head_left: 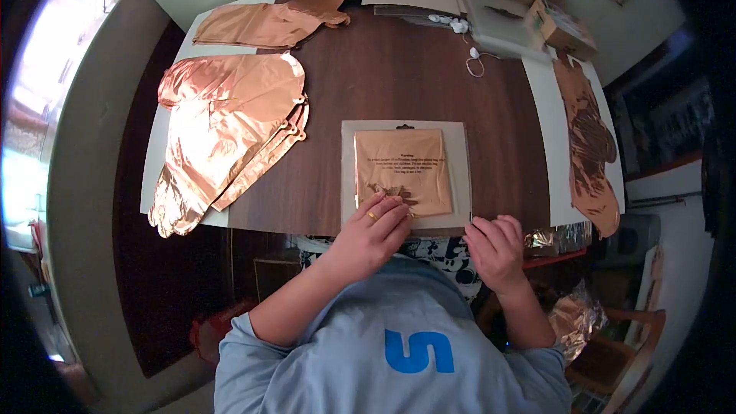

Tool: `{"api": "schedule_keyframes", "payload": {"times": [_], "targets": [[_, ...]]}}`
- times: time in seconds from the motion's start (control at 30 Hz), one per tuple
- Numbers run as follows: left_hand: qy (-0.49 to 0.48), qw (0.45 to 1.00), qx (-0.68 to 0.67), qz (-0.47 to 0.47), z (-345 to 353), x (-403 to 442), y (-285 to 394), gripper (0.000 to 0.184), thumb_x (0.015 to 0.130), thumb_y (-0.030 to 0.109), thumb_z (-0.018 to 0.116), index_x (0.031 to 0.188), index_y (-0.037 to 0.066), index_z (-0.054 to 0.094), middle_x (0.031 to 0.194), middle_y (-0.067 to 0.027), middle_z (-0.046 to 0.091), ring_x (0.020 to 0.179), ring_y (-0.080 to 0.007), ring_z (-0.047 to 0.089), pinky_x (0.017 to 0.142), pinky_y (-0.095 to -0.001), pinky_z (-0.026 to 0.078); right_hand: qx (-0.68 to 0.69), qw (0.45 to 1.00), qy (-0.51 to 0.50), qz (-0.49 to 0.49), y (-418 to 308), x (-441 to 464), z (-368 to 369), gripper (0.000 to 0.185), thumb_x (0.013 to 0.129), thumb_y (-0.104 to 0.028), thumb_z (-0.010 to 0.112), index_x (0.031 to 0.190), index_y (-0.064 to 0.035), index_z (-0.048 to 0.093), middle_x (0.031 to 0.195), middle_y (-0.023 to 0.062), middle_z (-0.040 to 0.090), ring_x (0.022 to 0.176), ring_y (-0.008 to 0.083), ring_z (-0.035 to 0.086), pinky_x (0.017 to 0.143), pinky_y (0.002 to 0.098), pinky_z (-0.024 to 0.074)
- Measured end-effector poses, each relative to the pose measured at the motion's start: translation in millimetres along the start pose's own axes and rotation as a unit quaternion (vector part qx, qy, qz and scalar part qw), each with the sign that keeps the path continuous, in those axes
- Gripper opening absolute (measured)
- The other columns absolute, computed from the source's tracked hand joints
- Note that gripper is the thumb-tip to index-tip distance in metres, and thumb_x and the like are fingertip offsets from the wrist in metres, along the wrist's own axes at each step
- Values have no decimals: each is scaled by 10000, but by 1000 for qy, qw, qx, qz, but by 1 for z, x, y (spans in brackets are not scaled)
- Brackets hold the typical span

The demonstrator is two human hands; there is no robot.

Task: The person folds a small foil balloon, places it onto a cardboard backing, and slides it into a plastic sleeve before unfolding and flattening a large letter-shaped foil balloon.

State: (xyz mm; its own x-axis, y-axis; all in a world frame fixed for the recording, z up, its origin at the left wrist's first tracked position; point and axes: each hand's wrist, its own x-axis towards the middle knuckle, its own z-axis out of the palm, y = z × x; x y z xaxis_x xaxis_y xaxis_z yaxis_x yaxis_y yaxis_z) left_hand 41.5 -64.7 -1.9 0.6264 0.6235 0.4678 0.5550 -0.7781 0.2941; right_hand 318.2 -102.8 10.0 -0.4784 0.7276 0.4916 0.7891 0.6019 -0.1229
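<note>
A flat clear plastic bag [459, 161] with a hang hole at its top lies at the table's front edge. Inside it is a folded copper-coloured foil balloon [381, 144], with a printed warning visible over it. My left hand [376, 231], a ring on one finger, rests on the lower part of this packet with its fingers laid out over the foil. At the bag's lower right corner, the fingers of my right hand [497, 249] are bent together and seem to pinch its edge; the exact contact is hidden.
Several flat copper foil balloons [230, 119] are stacked at the left of the brown table [399, 69], with more foil [280, 21] behind them. Another foil balloon [586, 138] lies at the right edge. A white cable [475, 61] and a small box [563, 29] are at the back right.
</note>
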Motion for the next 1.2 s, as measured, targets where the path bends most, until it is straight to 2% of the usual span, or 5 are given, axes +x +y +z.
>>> {"api": "schedule_keyframes", "payload": {"times": [0.23, 0.57, 0.77, 0.97, 1.2], "targets": [[21, 999, -30, 2, -1, 11, -4, 303, 726, 94, 740, 1021, 44, 692, 1087, -97, 648, 1076, -291, 629, 951, -459, 508, 34, 999, -8, 0, 4, 4, -4, 177, 756, -81, 750, 894, -49, 644, 931, 86, 600, 889, 271, 587, 888, 470, 471], [44, 998, -55, -6, -1, 19, -7, 272, 733, 65, 766, 998, 43, 708, 1060, -90, 663, 1028, -289, 638, 906, -434, 517, 125, 985, -54, 102, 8, 15, -20, 244, 750, -114, 773, 931, -83, 612, 933, 70, 571, 870, 287, 560, 861, 434, 445], [53, 997, -56, -21, 2, 18, -5, 252, 729, 48, 773, 975, 38, 719, 1052, -98, 668, 1023, -297, 637, 904, -426, 519, 92, 989, -117, 20, 11, 21, -14, 182, 776, -136, 709, 884, -75, 576, 878, 89, 534, 866, 291, 554, 822, 425, 445], [48, 996, -71, -24, 0, 17, -6, 253, 731, 40, 772, 979, 33, 722, 1066, -110, 671, 1026, -312, 638, 913, -433, 519, 38, 993, -108, -24, 9, 9, -2, 98, 805, -150, 605, 852, -82, 552, 864, 94, 516, 831, 280, 535, 809, 421, 440], [36, 995, -89, -23, 2, 14, -6, 257, 744, 26, 757, 999, 21, 719, 1085, -122, 663, 1056, -330, 631, 943, -446, 517, 122, 981, -141, -49, -19, -4, -9, 126, 811, -155, 640, 878, -67, 580, 898, 86, 539, 882, 277, 546, 842, 425, 440]]}}
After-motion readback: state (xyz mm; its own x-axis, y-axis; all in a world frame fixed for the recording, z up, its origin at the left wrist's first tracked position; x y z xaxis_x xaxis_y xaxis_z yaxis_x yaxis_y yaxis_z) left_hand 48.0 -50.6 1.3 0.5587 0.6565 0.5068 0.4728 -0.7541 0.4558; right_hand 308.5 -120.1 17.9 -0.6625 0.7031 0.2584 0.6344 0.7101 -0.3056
